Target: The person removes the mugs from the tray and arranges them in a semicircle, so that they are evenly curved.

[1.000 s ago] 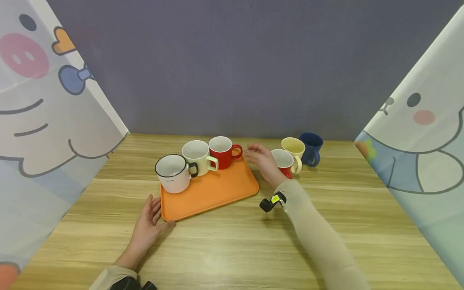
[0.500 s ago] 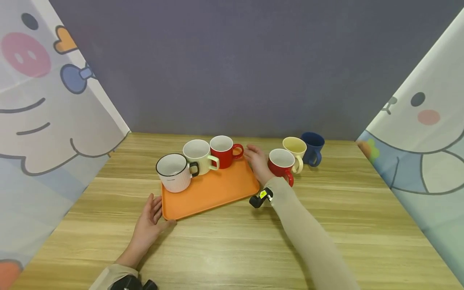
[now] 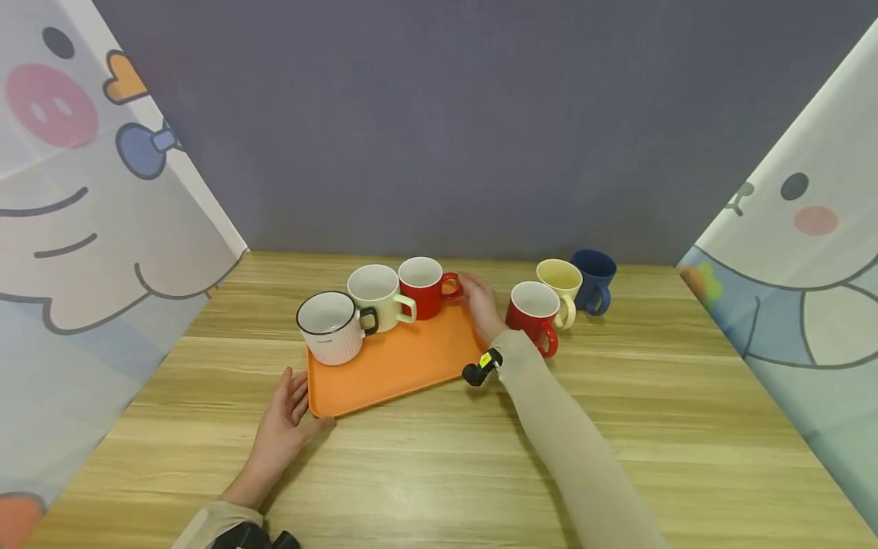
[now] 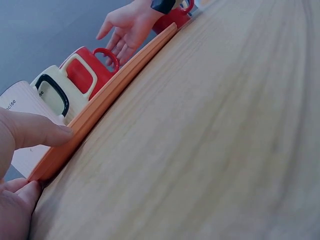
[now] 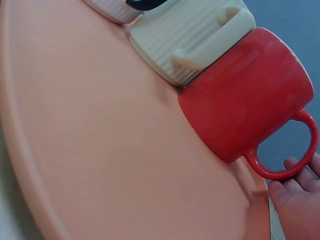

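An orange tray lies on the table with a white black-rimmed mug, a cream mug and a red mug along its far side. My left hand holds the tray's near left corner, thumb along the front rim and fingers at the left edge. My right hand is at the tray's right edge, beside the red mug's handle. In the right wrist view its fingers lie just beyond that handle; whether they touch it I cannot tell.
Right of the tray stand another red mug, a yellow mug and a blue mug. A grey panel rises behind the wooden table, with printed cloths at both sides.
My right hand has moved left, away from the separate red mug and up to the tray's right edge. The left hand keeps its place at the corner.
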Demonstrator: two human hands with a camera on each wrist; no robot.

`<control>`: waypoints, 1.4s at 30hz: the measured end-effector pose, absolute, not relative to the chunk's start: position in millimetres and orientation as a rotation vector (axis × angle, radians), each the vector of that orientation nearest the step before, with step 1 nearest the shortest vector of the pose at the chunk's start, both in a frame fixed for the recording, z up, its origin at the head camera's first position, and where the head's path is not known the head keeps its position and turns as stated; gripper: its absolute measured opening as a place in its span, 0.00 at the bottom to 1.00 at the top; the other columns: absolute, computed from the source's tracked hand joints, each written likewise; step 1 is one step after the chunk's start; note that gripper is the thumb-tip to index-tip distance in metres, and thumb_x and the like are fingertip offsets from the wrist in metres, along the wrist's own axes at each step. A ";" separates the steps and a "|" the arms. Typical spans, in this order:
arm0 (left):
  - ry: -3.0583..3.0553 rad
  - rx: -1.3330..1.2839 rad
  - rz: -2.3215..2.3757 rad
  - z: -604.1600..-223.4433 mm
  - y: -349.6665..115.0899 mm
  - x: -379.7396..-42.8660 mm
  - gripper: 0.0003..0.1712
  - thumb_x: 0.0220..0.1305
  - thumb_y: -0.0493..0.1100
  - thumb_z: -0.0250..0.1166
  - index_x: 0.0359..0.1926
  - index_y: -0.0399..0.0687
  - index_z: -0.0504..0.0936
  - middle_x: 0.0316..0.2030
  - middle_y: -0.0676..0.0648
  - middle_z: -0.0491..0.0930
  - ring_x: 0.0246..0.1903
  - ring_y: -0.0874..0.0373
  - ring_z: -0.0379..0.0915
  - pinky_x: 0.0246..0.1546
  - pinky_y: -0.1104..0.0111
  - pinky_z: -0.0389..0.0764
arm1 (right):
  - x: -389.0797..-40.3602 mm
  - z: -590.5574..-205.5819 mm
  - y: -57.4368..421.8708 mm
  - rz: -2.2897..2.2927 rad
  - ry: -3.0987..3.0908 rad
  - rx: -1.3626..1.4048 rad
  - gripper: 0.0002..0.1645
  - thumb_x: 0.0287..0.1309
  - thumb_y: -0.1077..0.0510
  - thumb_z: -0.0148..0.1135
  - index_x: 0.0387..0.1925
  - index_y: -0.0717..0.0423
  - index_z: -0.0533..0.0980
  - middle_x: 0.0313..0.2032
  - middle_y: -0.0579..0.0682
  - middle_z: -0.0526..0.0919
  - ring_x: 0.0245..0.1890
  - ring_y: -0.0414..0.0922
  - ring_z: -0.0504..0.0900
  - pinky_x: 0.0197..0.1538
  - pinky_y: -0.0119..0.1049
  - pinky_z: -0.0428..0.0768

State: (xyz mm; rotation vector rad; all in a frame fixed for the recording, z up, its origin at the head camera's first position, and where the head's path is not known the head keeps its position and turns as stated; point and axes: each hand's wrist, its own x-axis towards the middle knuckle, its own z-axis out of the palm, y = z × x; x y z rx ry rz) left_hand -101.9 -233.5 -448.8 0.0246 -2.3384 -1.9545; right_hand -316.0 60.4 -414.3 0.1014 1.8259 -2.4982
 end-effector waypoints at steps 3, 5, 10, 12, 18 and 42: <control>-2.348 0.028 -1.950 -449.0 -234.1 -101.3 0.66 0.51 0.18 0.68 0.75 0.29 0.28 0.72 0.24 0.47 0.71 0.32 0.47 0.58 0.88 0.63 | -316.4 -415.4 58.1 -2.530 1.806 0.088 0.19 0.72 0.62 0.50 0.56 0.73 0.72 0.49 0.57 0.78 0.56 0.55 0.73 0.68 0.48 0.70; -2.351 0.026 -1.950 -449.2 -234.5 -101.1 0.66 0.51 0.18 0.68 0.75 0.30 0.28 0.72 0.25 0.47 0.71 0.32 0.47 0.58 0.88 0.63 | -315.3 -416.1 56.9 -2.543 1.809 0.088 0.15 0.71 0.63 0.52 0.51 0.73 0.74 0.42 0.55 0.78 0.51 0.54 0.74 0.66 0.50 0.71; -2.351 0.007 -1.951 -451.0 -235.7 -102.0 0.67 0.51 0.18 0.68 0.75 0.30 0.27 0.72 0.24 0.47 0.71 0.30 0.47 0.59 0.87 0.64 | -311.0 -418.4 56.6 -2.510 1.896 0.063 0.10 0.69 0.65 0.57 0.43 0.72 0.76 0.35 0.55 0.79 0.41 0.51 0.77 0.58 0.48 0.79; -2.348 0.003 -1.953 -451.5 -235.9 -102.2 0.66 0.51 0.18 0.68 0.75 0.30 0.27 0.72 0.24 0.46 0.70 0.30 0.46 0.58 0.88 0.64 | -309.3 -419.7 57.2 -2.496 1.917 0.019 0.10 0.68 0.65 0.58 0.41 0.73 0.76 0.33 0.56 0.80 0.39 0.51 0.78 0.54 0.48 0.82; -2.344 0.009 -1.956 -451.8 -236.1 -101.8 0.66 0.51 0.19 0.68 0.75 0.28 0.27 0.72 0.24 0.46 0.70 0.29 0.45 0.56 0.91 0.62 | -301.7 -424.6 61.4 -2.423 1.929 -0.169 0.15 0.67 0.66 0.59 0.41 0.83 0.75 0.31 0.58 0.84 0.32 0.47 0.82 0.50 0.46 0.85; -2.325 0.007 -1.993 -451.8 -235.6 -102.6 0.66 0.51 0.19 0.67 0.75 0.30 0.26 0.73 0.24 0.44 0.71 0.30 0.44 0.58 0.89 0.62 | -274.7 -407.2 62.7 -2.226 1.823 -0.226 0.10 0.67 0.70 0.55 0.29 0.63 0.78 0.23 0.48 0.83 0.26 0.41 0.84 0.41 0.34 0.86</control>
